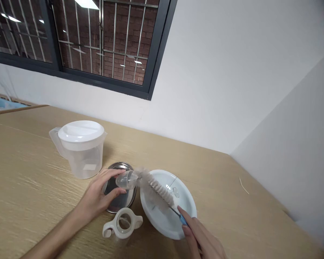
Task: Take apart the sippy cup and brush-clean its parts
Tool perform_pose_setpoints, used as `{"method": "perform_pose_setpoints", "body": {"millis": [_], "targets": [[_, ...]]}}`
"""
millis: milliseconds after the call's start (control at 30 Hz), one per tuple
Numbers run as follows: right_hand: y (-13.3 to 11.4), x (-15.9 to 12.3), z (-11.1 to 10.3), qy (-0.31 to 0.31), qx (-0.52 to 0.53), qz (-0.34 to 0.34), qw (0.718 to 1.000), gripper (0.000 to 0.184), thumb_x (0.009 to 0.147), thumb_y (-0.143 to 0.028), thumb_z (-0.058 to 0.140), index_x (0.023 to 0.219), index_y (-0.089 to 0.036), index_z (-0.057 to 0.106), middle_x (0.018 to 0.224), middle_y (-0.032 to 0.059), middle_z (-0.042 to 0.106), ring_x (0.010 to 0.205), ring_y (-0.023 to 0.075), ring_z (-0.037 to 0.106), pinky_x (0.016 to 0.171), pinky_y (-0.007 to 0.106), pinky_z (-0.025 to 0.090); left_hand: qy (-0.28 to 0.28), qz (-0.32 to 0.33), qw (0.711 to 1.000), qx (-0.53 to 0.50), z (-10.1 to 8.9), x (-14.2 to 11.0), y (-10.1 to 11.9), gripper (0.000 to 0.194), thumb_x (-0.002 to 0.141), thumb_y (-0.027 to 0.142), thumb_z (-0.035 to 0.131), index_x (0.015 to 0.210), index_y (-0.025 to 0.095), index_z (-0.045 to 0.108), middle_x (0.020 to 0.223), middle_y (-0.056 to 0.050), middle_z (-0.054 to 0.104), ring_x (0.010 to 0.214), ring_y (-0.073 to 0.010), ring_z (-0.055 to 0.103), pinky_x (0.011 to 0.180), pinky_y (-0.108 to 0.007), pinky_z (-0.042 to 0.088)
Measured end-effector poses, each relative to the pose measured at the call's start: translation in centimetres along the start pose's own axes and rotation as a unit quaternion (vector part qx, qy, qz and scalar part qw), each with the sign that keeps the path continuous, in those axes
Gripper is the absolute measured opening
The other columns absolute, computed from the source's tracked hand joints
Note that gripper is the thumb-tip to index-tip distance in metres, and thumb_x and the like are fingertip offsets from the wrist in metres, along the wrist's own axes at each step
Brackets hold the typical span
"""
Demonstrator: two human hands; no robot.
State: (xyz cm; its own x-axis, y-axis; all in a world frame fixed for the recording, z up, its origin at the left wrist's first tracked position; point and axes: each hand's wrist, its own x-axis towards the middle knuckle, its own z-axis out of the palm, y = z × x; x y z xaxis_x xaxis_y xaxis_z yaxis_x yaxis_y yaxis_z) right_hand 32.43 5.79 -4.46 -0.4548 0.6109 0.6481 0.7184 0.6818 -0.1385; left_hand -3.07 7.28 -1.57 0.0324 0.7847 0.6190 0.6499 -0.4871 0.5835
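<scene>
One clear cap, probably light, slippery: left grip pinches its sides. Right grip holds the brush, soft-looking bristles ahead

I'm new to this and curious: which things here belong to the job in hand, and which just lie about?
In the work:
clear domed piece, in the left hand
bristle brush, in the right hand
probably white bowl, below the brush
probably two-handled cup, nearby

Perhaps lying about:
lidded pitcher, standing apart
thin pale strand, at right
round metal dish, below the left hand
</scene>
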Motion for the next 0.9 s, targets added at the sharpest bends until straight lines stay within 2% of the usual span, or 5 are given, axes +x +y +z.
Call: {"method": "perform_pose_setpoints", "body": {"millis": [200,400,500,700,900], "targets": [[0.1,0.6,-0.8,0.027,0.007,0.001,1.0,0.041,0.099,-0.023,0.049,0.138,-0.013,0.057,0.114,0.0152,0.073,0.097,0.0198,0.075,0.077,0.021,0.06,-0.018,-0.022,1.0,0.003,0.3,0.0,-0.2,0.039,0.088,0.028,0.07,0.126,0.031,0.061,0.123,-0.004,0.071,0.113,-0.0239,0.066,0.096,-0.039,0.054],[-1.3,1.3,-1.0,0.021,0.031,-0.036,0.999,0.038,0.099,-0.021,0.049,0.136,-0.012,0.056,0.096,0.0123,0.075,0.081,0.0132,0.074,0.07,0.015,0.058,-0.016,-0.007,1.0,-0.002,0.4,0.0,-0.2,0.038,0.087,0.029,0.072,0.124,0.031,0.061,0.118,-0.003,0.072,0.11,-0.0232,0.067,0.096,-0.04,0.054],[-1.1,2.0,-1.0,0.029,0.059,-0.02,0.998,0.037,0.101,-0.019,0.045,0.135,-0.01,0.056,0.094,0.0116,0.074,0.079,0.0099,0.072,0.069,0.012,0.056,-0.023,-0.032,0.999,-0.006,0.2,0.1,0.0,0.037,0.088,0.03,0.07,0.124,0.031,0.061,0.12,-0.004,0.072,0.11,-0.0235,0.067,0.097,-0.042,0.053],[-0.4,1.4,-1.0,0.057,0.032,-0.006,0.998,0.038,0.1,-0.023,0.048,0.135,-0.014,0.058,0.109,0.0132,0.074,0.093,0.0167,0.075,0.077,0.019,0.059,-0.031,-0.108,0.991,-0.075,0.4,0.2,0.4,0.036,0.088,0.03,0.069,0.124,0.026,0.062,0.125,-0.008,0.07,0.115,-0.0259,0.066,0.095,-0.042,0.055],[-0.3,0.1,-0.9,0.012,0.001,-0.025,1.0,0.042,0.098,-0.023,0.052,0.138,-0.015,0.057,0.108,0.0131,0.075,0.095,0.019,0.075,0.075,0.02,0.06,-0.035,-0.126,0.979,-0.154,0.5,0.2,0.8,0.035,0.091,0.039,0.066,0.123,0.026,0.065,0.127,-0.01,0.07,0.116,-0.0278,0.065,0.097,-0.043,0.054]]}}
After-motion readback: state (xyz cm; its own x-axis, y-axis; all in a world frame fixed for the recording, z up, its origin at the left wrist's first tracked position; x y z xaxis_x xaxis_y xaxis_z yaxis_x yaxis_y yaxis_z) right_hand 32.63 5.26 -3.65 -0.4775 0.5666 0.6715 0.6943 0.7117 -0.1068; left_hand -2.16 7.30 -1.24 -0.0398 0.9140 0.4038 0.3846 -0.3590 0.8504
